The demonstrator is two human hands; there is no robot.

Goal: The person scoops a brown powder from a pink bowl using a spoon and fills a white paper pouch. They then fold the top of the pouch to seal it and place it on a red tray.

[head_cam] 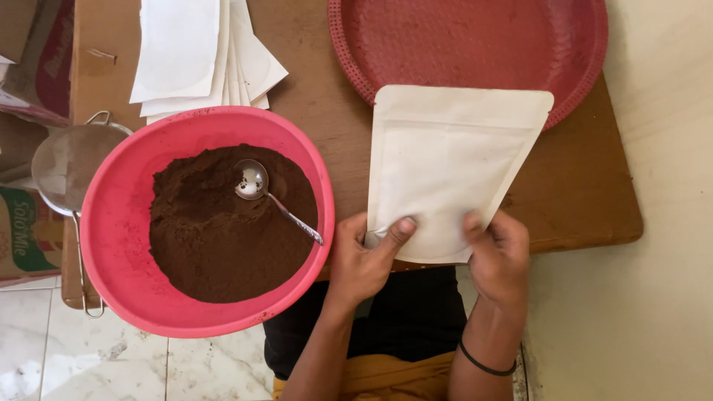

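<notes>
My left hand (pixel 362 256) and my right hand (pixel 497 252) both grip the near edge of a white paper pouch (pixel 445 163), thumbs pressed on its face. The pouch lies flat over the wooden table (pixel 587 186), its far end overlapping a red round tray (pixel 475 41). Left of my hands stands a pink bowl (pixel 111 223) holding brown powder (pixel 223 230). A metal spoon (pixel 256 184) rests in the powder with its handle pointing toward my left hand.
A stack of white pouches (pixel 200 52) lies at the far left of the table. A metal strainer (pixel 63 171) sits partly under the bowl's left side. Cardboard boxes (pixel 30 223) stand at the left edge. Tiled floor shows below.
</notes>
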